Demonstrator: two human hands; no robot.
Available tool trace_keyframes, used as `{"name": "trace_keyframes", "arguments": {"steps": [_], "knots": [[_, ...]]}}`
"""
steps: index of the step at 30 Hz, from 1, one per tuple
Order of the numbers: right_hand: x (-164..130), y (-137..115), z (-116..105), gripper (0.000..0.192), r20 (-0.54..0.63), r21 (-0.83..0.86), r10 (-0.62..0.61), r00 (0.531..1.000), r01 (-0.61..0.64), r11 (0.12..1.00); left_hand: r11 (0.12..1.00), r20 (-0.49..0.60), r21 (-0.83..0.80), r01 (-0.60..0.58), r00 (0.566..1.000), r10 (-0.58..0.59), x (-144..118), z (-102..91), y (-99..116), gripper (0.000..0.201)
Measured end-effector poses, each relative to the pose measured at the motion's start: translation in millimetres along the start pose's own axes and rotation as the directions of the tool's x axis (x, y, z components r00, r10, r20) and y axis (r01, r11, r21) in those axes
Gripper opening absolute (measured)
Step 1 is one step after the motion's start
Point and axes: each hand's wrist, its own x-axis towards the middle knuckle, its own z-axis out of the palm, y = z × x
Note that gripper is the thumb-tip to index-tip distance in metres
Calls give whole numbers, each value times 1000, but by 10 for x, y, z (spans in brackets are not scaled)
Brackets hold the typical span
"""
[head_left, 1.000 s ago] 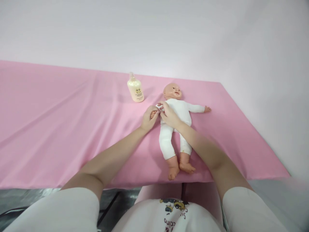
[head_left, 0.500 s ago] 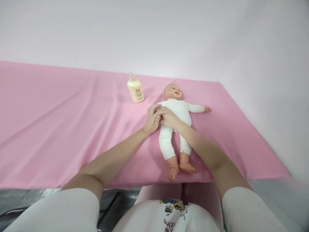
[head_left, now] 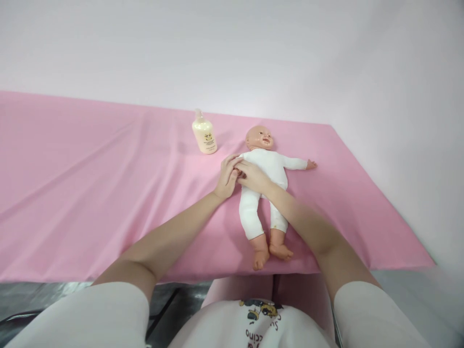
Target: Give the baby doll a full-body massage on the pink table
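Note:
A baby doll (head_left: 270, 166) with a white cloth body lies on its back, head away from me and feet near the table's front edge. My left hand (head_left: 227, 178) and my right hand (head_left: 253, 176) meet at the doll's arm on the left side of its body. Both are closed around that arm, the fingers curled together over it. Between them a bit of the doll's hand shows; the rest of that arm is mostly covered. The doll's other arm (head_left: 295, 163) stretches out to the right, untouched.
Beyond my left hand stands a pump bottle (head_left: 205, 137) of pale yellow lotion. A pink cloth (head_left: 90, 193) with creases on the left covers the table. Behind the table rises a white wall (head_left: 217, 53).
My left fingers have shifted slightly up and over the doll's arm, and a bit of the doll's hand now shows between my hands. The doll and the bottle stay in place.

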Motion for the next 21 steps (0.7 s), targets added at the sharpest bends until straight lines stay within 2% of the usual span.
{"name": "trace_keyframes", "arguments": {"steps": [6, 14, 21], "knots": [[8, -19, 2, 24, -70, 14, 7, 998, -7, 1000, 983, 28, -181, 23, 999, -18, 32, 12, -9, 57], [-24, -76, -12, 16, -162, 100, 57, 985, -41, 994, 976, 75, -201, 87, 994, -73, 28, 17, -24, 63], [-23, -92, -29, 10, -176, 143, 75, 982, -50, 988, 969, 71, -248, 16, 997, 1, -6, 32, -114, 60]]}}
